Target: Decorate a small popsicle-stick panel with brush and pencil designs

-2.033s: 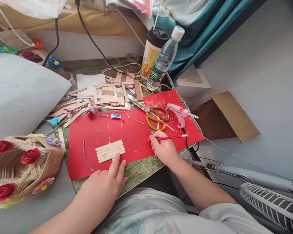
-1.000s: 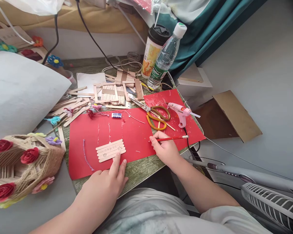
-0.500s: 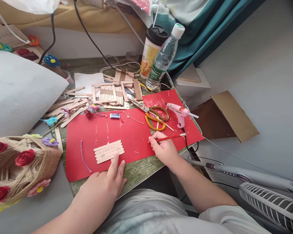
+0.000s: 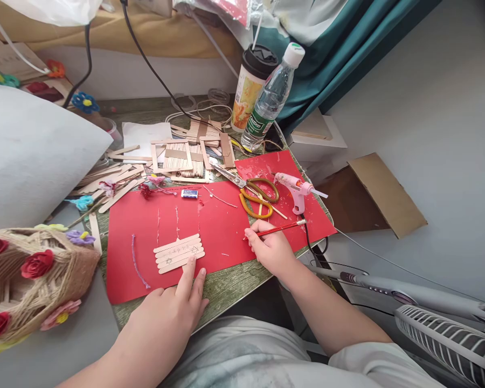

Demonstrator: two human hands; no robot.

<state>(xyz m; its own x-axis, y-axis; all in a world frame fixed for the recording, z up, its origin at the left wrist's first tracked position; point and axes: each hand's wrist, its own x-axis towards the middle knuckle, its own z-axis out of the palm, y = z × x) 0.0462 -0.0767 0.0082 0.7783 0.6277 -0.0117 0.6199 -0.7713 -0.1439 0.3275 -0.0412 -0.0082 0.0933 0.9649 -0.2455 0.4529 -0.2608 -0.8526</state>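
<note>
A small panel of joined craft sticks [image 4: 179, 254] lies on the red sheet [image 4: 226, 231], with pencilled stars and faint marks on it. The index fingertip of my left hand [image 4: 175, 307] touches the panel's lower right part; its visible fingers are apart and grip nothing. My right hand [image 4: 272, 248] pinches a red pencil [image 4: 281, 228] above the sheet's right part, away from the panel. A blue-and-white eraser [image 4: 189, 194] rests behind the panel. Scissors [image 4: 258, 196] with yellow-brown handles and a pink glue gun [image 4: 294, 188] lie beyond my right hand. Purple twisted yarn [image 4: 137, 261] is left of the panel.
Loose sticks [image 4: 121, 186] and stick bundles [image 4: 181, 156] cover the table's back. A water bottle [image 4: 267, 102] and a lidded cup [image 4: 248, 86] stand behind them. At left is a twine basket [image 4: 64, 275] with flowers. A fan [image 4: 444, 339] is at lower right.
The view has shifted very slightly. Both hands keep nearly the same pose, the left fingertip on the panel and the pencil in the right hand.
</note>
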